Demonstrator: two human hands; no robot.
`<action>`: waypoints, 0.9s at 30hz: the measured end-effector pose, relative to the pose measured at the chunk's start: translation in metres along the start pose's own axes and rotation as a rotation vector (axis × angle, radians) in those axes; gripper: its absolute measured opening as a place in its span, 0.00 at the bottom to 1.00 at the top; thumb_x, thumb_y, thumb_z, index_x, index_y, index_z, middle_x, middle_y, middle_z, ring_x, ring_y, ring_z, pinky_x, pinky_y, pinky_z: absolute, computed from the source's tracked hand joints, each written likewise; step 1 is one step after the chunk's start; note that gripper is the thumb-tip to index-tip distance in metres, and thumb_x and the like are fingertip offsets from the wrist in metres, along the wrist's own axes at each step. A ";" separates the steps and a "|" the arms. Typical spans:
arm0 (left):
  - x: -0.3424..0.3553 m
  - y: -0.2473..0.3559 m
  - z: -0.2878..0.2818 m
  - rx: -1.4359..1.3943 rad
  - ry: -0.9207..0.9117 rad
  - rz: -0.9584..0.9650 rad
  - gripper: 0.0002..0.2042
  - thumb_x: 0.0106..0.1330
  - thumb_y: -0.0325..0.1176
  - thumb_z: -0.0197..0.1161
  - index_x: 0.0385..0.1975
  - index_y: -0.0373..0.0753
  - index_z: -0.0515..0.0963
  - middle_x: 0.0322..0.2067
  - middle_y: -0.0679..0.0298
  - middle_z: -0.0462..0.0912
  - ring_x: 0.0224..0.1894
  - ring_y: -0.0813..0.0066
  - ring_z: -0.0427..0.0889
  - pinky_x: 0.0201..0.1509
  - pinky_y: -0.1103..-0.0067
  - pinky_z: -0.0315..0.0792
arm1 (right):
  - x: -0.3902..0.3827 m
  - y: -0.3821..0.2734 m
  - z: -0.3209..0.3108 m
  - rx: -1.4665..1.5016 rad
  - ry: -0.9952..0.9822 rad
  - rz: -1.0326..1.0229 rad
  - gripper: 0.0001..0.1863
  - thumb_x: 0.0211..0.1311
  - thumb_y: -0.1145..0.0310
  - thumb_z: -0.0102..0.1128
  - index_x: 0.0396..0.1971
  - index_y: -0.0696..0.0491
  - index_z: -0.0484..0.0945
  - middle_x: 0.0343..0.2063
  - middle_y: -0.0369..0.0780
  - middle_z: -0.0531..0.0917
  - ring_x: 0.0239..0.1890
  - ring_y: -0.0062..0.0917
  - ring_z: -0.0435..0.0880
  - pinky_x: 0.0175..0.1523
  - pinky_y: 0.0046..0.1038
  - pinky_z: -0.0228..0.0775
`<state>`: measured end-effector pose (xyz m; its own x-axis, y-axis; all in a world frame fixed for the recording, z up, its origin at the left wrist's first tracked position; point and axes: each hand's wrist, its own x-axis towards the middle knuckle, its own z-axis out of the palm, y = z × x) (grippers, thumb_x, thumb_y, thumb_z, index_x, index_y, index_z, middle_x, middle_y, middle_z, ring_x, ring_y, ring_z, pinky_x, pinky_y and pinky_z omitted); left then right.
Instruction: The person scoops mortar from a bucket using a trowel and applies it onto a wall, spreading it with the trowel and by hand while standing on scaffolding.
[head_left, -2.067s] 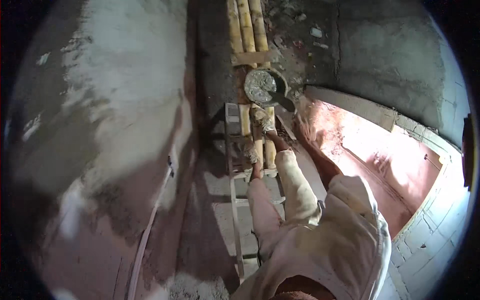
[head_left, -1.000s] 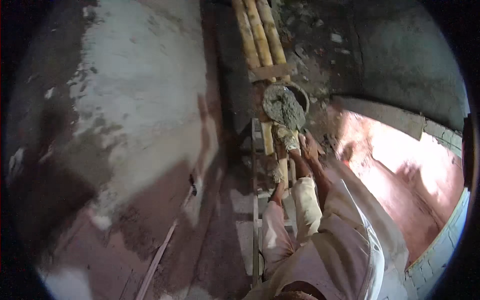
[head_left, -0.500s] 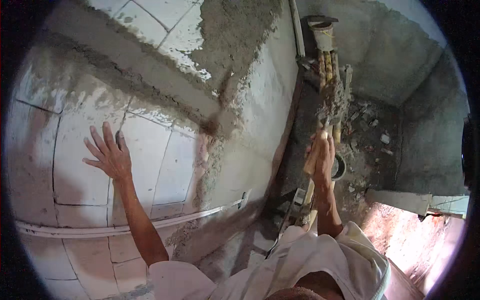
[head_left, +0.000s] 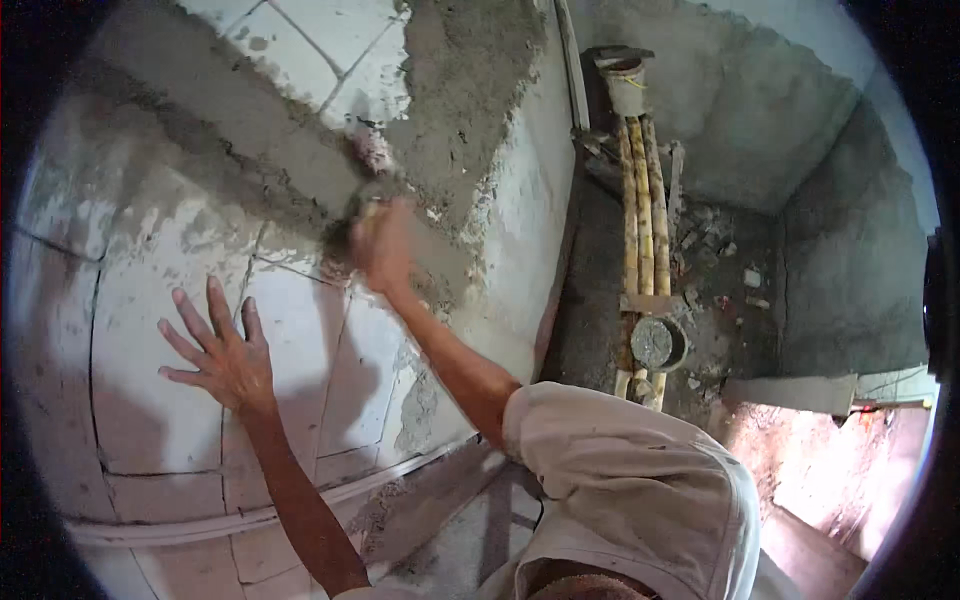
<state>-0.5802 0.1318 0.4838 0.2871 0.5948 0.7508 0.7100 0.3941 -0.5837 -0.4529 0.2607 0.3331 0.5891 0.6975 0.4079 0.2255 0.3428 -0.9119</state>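
My left hand (head_left: 232, 362) lies with fingers spread on the pale block wall (head_left: 165, 400), below a band of wet grey mortar (head_left: 290, 165). To its right and farther up, my right hand (head_left: 383, 248) is closed round a trowel (head_left: 378, 192), close against the mortar band. Motion smears this hand and the tool, so the blade's edges cannot be made out. The trowel's wooden handle is mostly hidden in my grip.
Bamboo poles (head_left: 645, 210) run along the right, bearing a bucket (head_left: 627, 92) at the far end. A round container of grey mortar (head_left: 655, 343) stands nearer. Rubble (head_left: 712, 240) litters the floor. A pale pipe (head_left: 180, 528) crosses the wall low down.
My right hand has swung left from above the poles to the wall with the trowel, which carried a lump of mortar before. My left hand stays spread on the wall.
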 end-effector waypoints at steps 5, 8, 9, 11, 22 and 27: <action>-0.010 -0.011 0.003 0.052 -0.038 -0.049 0.29 0.63 0.59 0.51 0.65 0.69 0.55 0.69 0.72 0.44 0.70 0.53 0.44 0.59 0.34 0.42 | 0.013 -0.133 -0.050 0.602 -0.168 0.051 0.21 0.63 0.65 0.54 0.50 0.57 0.59 0.33 0.48 0.74 0.32 0.34 0.76 0.38 0.37 0.69; -0.004 -0.006 0.006 0.021 0.040 -0.049 0.30 0.62 0.60 0.52 0.64 0.70 0.55 0.69 0.72 0.44 0.70 0.54 0.45 0.58 0.33 0.45 | 0.030 -0.034 -0.076 0.432 -0.322 0.302 0.21 0.64 0.62 0.54 0.50 0.58 0.61 0.33 0.43 0.74 0.30 0.24 0.74 0.31 0.29 0.69; -0.001 -0.004 0.006 0.045 0.055 -0.040 0.30 0.61 0.60 0.53 0.64 0.70 0.55 0.69 0.72 0.45 0.70 0.54 0.45 0.57 0.34 0.47 | 0.031 0.022 -0.082 0.401 -0.220 0.204 0.23 0.65 0.58 0.53 0.51 0.58 0.62 0.29 0.42 0.74 0.27 0.21 0.74 0.29 0.25 0.69; -0.001 -0.002 0.010 0.105 0.017 -0.045 0.31 0.59 0.61 0.55 0.64 0.70 0.57 0.68 0.69 0.49 0.70 0.54 0.44 0.62 0.36 0.37 | 0.039 0.125 -0.098 0.136 -0.223 0.280 0.28 0.65 0.53 0.52 0.55 0.58 0.61 0.29 0.40 0.74 0.28 0.23 0.74 0.29 0.26 0.69; 0.001 0.001 0.004 0.229 0.031 0.026 0.29 0.56 0.58 0.61 0.60 0.65 0.66 0.66 0.63 0.56 0.62 0.47 0.61 0.49 0.41 0.60 | 0.053 0.204 -0.036 0.550 -0.310 0.762 0.27 0.64 0.49 0.51 0.50 0.56 0.65 0.22 0.37 0.72 0.19 0.20 0.71 0.21 0.23 0.65; 0.000 0.001 0.002 0.262 -0.028 0.006 0.30 0.57 0.59 0.59 0.61 0.65 0.64 0.67 0.63 0.54 0.62 0.47 0.62 0.48 0.40 0.60 | 0.037 0.172 -0.038 0.531 -0.312 0.698 0.21 0.65 0.52 0.50 0.44 0.54 0.65 0.19 0.33 0.70 0.15 0.18 0.68 0.18 0.22 0.62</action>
<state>-0.5809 0.1341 0.4822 0.2707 0.6154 0.7403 0.5164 0.5562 -0.6511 -0.3629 0.3216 0.1899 0.2052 0.9653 -0.1615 -0.5318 -0.0286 -0.8464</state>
